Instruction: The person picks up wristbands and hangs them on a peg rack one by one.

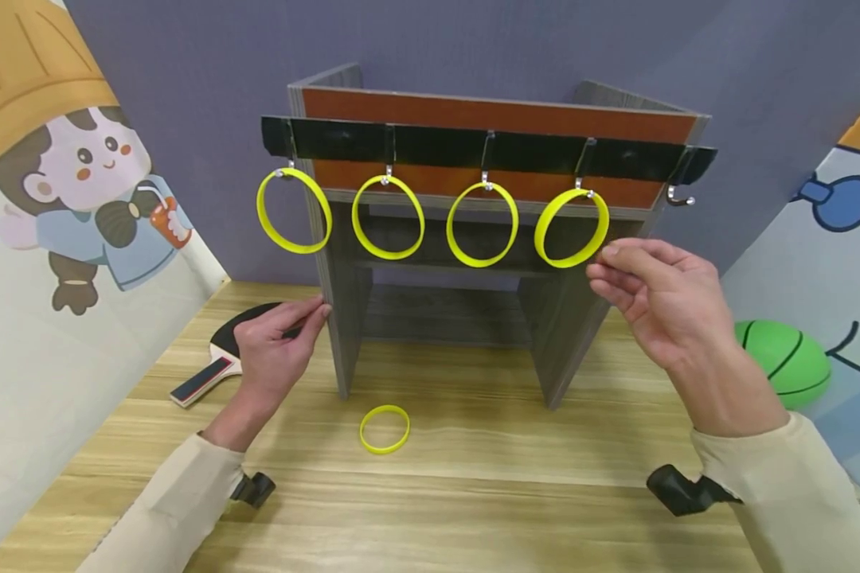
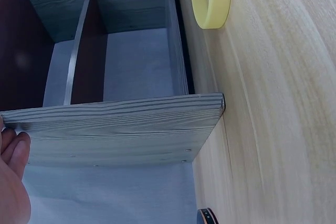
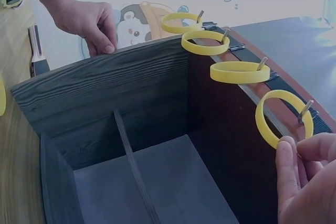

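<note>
Several thin yellow rings hang from metal hooks on a black strip (image 1: 437, 143) along the front of a grey wooden shelf unit (image 1: 333, 334). At the rightmost hung yellow ring (image 1: 545, 239), my right hand (image 1: 677, 302) pinches the lower edge between thumb and fingertips; the right wrist view shows this contact. My left hand (image 1: 275, 342) pinches the front edge of the unit's left side panel (image 2: 115, 135). Another yellow ring (image 1: 385, 450) lies flat on the table in front of the unit. The rightmost hook (image 1: 681, 199) carries no ring.
A black table tennis paddle (image 1: 201, 382) lies on the wooden table (image 1: 473, 509), left of the unit behind my left hand. A green ball picture (image 1: 784, 362) is on the right wall. Cartoon figures (image 1: 100, 191) cover the left wall.
</note>
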The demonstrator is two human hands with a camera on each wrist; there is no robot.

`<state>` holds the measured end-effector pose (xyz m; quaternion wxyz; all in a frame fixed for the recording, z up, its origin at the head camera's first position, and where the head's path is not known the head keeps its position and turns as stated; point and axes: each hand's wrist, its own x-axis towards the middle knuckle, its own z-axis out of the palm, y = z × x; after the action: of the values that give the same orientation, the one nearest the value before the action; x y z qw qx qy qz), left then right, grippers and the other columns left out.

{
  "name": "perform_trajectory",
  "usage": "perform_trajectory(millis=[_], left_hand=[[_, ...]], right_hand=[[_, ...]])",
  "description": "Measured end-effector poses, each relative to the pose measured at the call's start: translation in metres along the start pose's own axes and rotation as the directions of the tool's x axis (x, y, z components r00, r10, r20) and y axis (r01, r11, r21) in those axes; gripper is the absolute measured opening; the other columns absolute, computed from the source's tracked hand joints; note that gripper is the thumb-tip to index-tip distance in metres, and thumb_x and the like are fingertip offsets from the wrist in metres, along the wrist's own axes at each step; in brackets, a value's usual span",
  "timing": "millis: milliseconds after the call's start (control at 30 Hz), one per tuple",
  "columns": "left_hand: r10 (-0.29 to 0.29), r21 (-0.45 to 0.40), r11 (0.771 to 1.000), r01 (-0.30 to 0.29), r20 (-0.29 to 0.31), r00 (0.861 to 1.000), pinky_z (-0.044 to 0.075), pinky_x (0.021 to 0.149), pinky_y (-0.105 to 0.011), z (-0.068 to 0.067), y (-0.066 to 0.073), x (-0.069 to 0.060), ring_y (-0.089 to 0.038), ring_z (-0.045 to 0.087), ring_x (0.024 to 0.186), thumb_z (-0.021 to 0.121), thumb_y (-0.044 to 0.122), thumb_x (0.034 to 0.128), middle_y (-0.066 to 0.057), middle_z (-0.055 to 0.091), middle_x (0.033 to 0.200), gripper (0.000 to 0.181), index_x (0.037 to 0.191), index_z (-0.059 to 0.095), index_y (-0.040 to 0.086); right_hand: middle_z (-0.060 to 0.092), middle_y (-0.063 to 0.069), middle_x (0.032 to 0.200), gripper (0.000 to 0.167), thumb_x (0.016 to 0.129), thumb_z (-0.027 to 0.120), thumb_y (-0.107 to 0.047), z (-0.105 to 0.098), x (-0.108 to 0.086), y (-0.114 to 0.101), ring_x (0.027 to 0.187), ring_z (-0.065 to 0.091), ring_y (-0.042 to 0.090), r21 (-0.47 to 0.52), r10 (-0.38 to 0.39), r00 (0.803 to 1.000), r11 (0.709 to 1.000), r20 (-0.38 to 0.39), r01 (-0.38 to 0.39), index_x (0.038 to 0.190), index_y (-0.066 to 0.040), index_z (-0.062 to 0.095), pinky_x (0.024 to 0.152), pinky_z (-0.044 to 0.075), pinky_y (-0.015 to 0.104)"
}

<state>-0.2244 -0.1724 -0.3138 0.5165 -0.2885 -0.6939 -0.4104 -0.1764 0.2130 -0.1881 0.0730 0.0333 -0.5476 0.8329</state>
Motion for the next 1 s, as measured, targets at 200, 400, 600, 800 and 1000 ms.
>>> perform_trajectory(millis=[200, 400, 600, 800, 1000], left_hand=[[-0.001, 0.004, 1.000, 0.001, 0.002, 1.000, 0.049, 0.066, -0.014, -0.001, 0.001, 0.000, -0.023, 0.069, 0.068, 0.077, -0.011, 0.0709, -0.009, 0.072, 0.083, 0.018, 0.087, 0.076, -0.003], [0.008, 0.000, 1.000, -0.008, 0.004, 1.000, 0.049, 0.066, -0.014, 0.000, 0.000, 0.000, -0.024, 0.069, 0.068, 0.077, -0.010, 0.0716, -0.010, 0.072, 0.083, 0.019, 0.089, 0.075, -0.003], [0.002, -0.004, 1.000, -0.002, -0.003, 1.000, 0.049, 0.067, -0.014, 0.000, 0.001, 0.000, -0.025, 0.069, 0.067, 0.078, -0.011, 0.0703, -0.010, 0.071, 0.082, 0.019, 0.087, 0.076, -0.003], [-0.002, -0.007, 1.000, 0.002, 0.002, 1.000, 0.049, 0.067, -0.015, -0.001, 0.001, 0.000, -0.023, 0.069, 0.069, 0.076, -0.011, 0.0723, -0.009, 0.072, 0.084, 0.018, 0.089, 0.075, -0.003], [-0.005, -0.015, 1.000, 0.005, 0.000, 1.000, 0.050, 0.066, -0.016, -0.001, 0.001, 0.000, -0.022, 0.069, 0.069, 0.076, -0.011, 0.0723, -0.009, 0.072, 0.083, 0.018, 0.088, 0.075, -0.003]], right_hand=[[0.069, 0.014, 0.087, 0.023, 0.078, 0.078, -0.006, -0.001, -0.005, 0.007, 0.074, 0.068, 0.024, -0.016, -0.004, 1.000, 1.000, 0.029, 0.004, 0.098, 0.004, 0.069, 0.072, 0.054, 0.031], [0.069, 0.016, 0.084, 0.010, 0.085, 0.068, 0.003, 0.000, -0.014, 0.021, 0.071, 0.069, 0.024, 0.005, -0.055, 0.983, 0.998, 0.173, 0.055, 0.093, 0.008, 0.069, 0.070, 0.055, 0.033], [0.068, 0.015, 0.082, 0.006, 0.087, 0.065, 0.004, 0.006, -0.022, 0.038, 0.071, 0.068, 0.022, -0.082, -0.078, 0.964, 0.991, 0.253, 0.102, 0.091, 0.008, 0.069, 0.069, 0.055, 0.033], [0.068, 0.014, 0.083, 0.004, 0.086, 0.067, 0.004, 0.013, -0.028, 0.057, 0.073, 0.068, 0.022, -0.156, -0.014, 0.958, 0.986, 0.287, 0.061, 0.089, 0.004, 0.070, 0.070, 0.055, 0.035], [0.068, 0.014, 0.082, 0.007, 0.085, 0.068, 0.004, 0.017, -0.030, 0.082, 0.073, 0.068, 0.023, -0.196, 0.050, 0.949, 0.981, 0.312, 0.013, 0.085, -0.002, 0.071, 0.070, 0.055, 0.037]])
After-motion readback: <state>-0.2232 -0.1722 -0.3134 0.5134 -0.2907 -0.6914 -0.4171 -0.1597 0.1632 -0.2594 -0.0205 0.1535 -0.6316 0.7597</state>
